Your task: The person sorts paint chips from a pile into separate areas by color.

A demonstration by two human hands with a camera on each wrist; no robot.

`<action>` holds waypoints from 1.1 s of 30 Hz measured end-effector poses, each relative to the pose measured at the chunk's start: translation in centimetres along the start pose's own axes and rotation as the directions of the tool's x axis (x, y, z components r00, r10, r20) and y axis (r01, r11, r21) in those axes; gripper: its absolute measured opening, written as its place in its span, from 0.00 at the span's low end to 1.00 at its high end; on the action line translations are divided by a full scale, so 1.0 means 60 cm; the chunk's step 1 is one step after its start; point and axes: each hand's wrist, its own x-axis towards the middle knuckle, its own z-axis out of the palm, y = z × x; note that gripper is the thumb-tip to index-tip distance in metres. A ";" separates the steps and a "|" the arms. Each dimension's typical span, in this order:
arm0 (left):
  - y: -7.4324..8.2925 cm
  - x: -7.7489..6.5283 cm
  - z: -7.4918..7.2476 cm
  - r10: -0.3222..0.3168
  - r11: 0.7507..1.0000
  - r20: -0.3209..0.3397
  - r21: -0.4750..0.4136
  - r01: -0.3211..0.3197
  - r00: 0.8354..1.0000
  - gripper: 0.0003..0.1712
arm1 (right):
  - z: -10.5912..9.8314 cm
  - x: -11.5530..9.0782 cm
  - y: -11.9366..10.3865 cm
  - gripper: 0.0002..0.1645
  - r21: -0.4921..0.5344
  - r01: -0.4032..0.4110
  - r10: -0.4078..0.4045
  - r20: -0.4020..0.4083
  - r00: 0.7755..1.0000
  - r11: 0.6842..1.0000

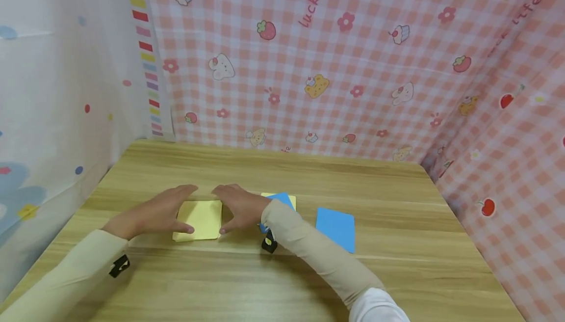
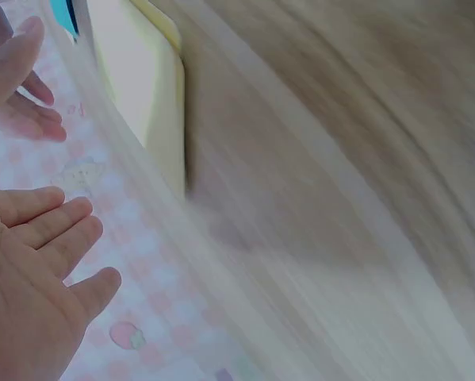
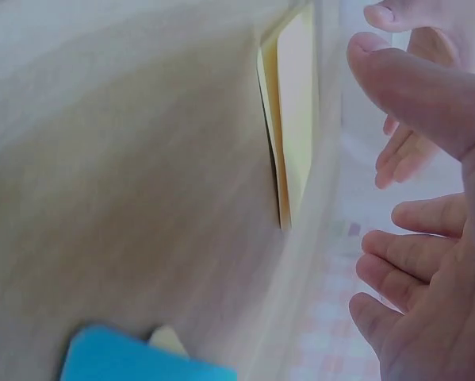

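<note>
Yellow cards point(image 1: 202, 218) lie between outstretched, empty left fingers point(image 1: 182, 192) and right fingers point(image 1: 227, 191), before cloth point(image 1: 287, 62) reading "luck".

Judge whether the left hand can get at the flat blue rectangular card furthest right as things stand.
Probably not directly: the right hand and its beige fabric sleeve lie between the left hand and that blue card.

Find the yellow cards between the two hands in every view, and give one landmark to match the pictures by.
Head: yellow cards below the middle, left of centre, between the left hand and right hand.
Left wrist: yellow cards at the top, left of centre.
Right wrist: yellow cards in the upper half, right of centre.
Shared landmark: pink checked cloth; top in head, left in left wrist, lower right in right wrist.
</note>
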 end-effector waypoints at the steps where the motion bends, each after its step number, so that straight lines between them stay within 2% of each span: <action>1: 0.003 0.003 0.000 0.005 1.000 0.006 -0.001 -0.005 1.000 0.58 | -0.002 -0.002 0.003 0.61 0.006 -0.001 0.001 -0.003 1.000 1.000; 11: 0.026 0.037 0.007 0.046 0.999 0.017 -0.006 -0.046 0.999 0.58 | -0.013 -0.029 0.031 0.61 0.013 -0.007 0.007 -0.034 0.999 1.000; 17: 0.035 0.066 0.013 0.066 0.997 0.038 -0.044 -0.064 0.997 0.58 | -0.023 -0.051 0.047 0.60 0.029 -0.055 0.056 -0.031 0.998 0.998; 24: 0.047 0.092 0.015 0.072 0.995 0.062 -0.080 -0.067 0.995 0.56 | -0.030 -0.093 0.078 0.59 0.065 -0.110 0.112 -0.027 0.993 0.992; 29: 0.053 0.101 0.013 0.055 0.995 0.069 -0.091 -0.049 0.996 0.56 | -0.029 -0.125 0.099 0.58 0.115 -0.130 0.135 -0.036 0.990 0.985; 33: 0.060 0.107 0.014 0.049 0.993 0.091 -0.109 -0.039 0.995 0.57 | -0.023 -0.149 0.119 0.57 0.097 -0.144 0.150 -0.054 0.987 0.985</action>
